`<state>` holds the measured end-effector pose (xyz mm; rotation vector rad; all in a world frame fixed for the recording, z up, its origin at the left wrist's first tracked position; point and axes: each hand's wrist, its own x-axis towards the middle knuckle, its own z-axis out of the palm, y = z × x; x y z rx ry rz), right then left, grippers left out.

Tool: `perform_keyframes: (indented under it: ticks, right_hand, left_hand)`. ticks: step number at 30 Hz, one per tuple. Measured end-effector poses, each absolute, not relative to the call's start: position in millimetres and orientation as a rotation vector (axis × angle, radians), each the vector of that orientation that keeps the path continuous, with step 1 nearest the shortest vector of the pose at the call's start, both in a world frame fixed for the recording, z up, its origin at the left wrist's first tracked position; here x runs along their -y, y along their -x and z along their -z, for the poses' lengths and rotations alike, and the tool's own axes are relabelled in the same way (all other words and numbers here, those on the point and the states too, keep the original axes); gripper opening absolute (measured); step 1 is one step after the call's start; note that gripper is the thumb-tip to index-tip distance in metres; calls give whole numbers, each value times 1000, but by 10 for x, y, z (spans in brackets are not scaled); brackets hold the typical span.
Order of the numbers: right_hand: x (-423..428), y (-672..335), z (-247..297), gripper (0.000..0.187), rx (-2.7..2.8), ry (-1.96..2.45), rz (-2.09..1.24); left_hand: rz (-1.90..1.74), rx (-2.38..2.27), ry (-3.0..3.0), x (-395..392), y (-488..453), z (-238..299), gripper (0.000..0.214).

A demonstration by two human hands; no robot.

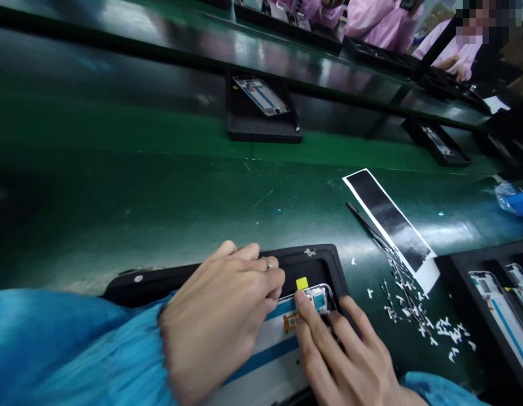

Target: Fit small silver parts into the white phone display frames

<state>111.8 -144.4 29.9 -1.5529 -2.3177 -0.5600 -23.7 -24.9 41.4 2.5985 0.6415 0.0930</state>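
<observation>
A phone frame point(282, 349) with a white back, blue stripes and a small yellow tab point(302, 282) lies in a black foam tray point(320, 260) at the near edge of the green bench. My left hand point(221, 316) rests curled on the frame's left part, fingers bent and pressed onto it, a ring on one finger. My right hand point(337, 349) lies over the frame's top right corner, its forefinger tip pressing beside the orange flex connector point(290, 321).
A black-and-white backing strip point(388, 220) and black tweezers point(365, 223) lie to the right, among several small white scraps point(417, 316). Another tray with frames point(493, 304) sits far right. On the conveyor belt stands a tray with a frame point(261, 107). People in pink coats point(384, 22) work opposite.
</observation>
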Motion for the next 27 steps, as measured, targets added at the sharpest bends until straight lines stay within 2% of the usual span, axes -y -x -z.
perform_keyframes:
  ticks: [4,9,11,13,17,19,22,27]
  right_hand:
    - [1421,-1060,-289,34,2297,1478,629]
    - [1394,-1008,-290,35,2309,1465,614]
    - [1389,-1016,-312,33,2345,1468,561]
    - [1383,-1025,-333,32,2373,1472,492]
    - [1361,-1002,-338,35,2310,1487,519]
    - [1363,-989,-332,35,2327,1488,559]
    - [1402,-1017,-339,35,2351,1478,515]
    - [1483,-1155,-357,29,2274,1609,342]
  left_hand:
    - [-159,-676,-2598,277,216,-416,29]
    - [-364,-732,-2567,294,333,-376,40]
    - [-510,-793,-2658,261,504,-349,33]
    - [-481,-827,-2836,215,721,-307,21]
    - [-232,-885,-2966,157,1014,-163,26]
    - [-332,-930,-2893,160,1019,-88,23]
    - [-605,-965,-2820,180,949,-19,31]
    - [-513,-930,-2717,153,950,-68,20]
